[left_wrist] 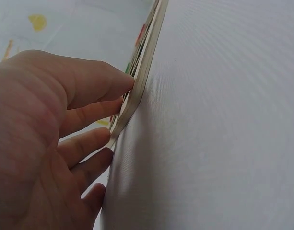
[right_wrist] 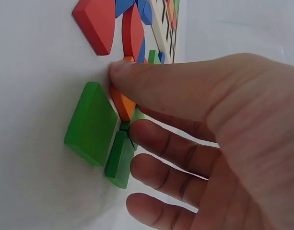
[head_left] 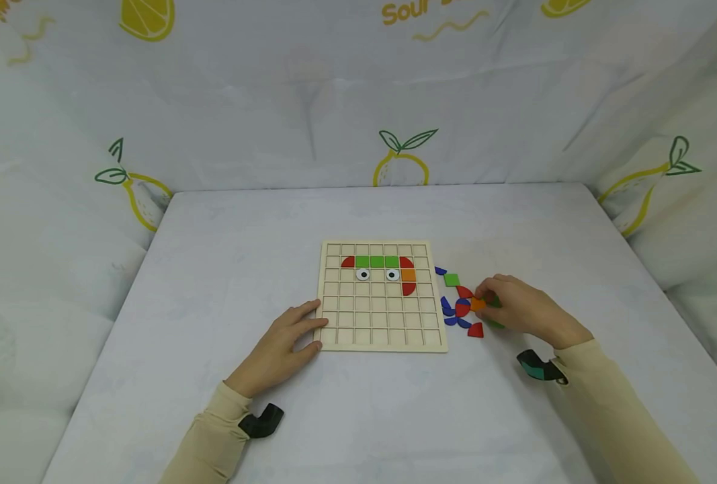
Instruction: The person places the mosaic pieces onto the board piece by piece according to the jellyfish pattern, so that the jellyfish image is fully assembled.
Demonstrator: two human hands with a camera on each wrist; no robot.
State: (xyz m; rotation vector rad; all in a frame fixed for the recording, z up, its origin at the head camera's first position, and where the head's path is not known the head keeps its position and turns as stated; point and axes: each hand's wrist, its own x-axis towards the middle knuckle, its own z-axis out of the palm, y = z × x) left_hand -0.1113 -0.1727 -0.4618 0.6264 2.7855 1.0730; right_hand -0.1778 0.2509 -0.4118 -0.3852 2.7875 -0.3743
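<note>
A pale wooden grid board (head_left: 367,320) lies flat on the table, bearing red, green and orange pieces and two round eye pieces (head_left: 363,274). The left hand (head_left: 282,349) rests at its left edge, fingers spread and fairly straight, thumb near the lower left corner; in the left wrist view the thumb touches the board's edge (left_wrist: 146,72). Right of the board, the right hand (head_left: 524,312) reaches into loose pieces. Its thumb and index finger pinch an orange block (right_wrist: 122,103), partly hidden by the thumb. Green blocks (right_wrist: 91,127) lie beside its other fingers.
Loose blue pieces (head_left: 451,321), red quarter-round pieces (head_left: 476,331) and a green square (head_left: 451,279) lie close to the board's right edge. A white cloth (head_left: 243,242) covers the table, and printed fabric walls (head_left: 243,121) stand around its back and sides.
</note>
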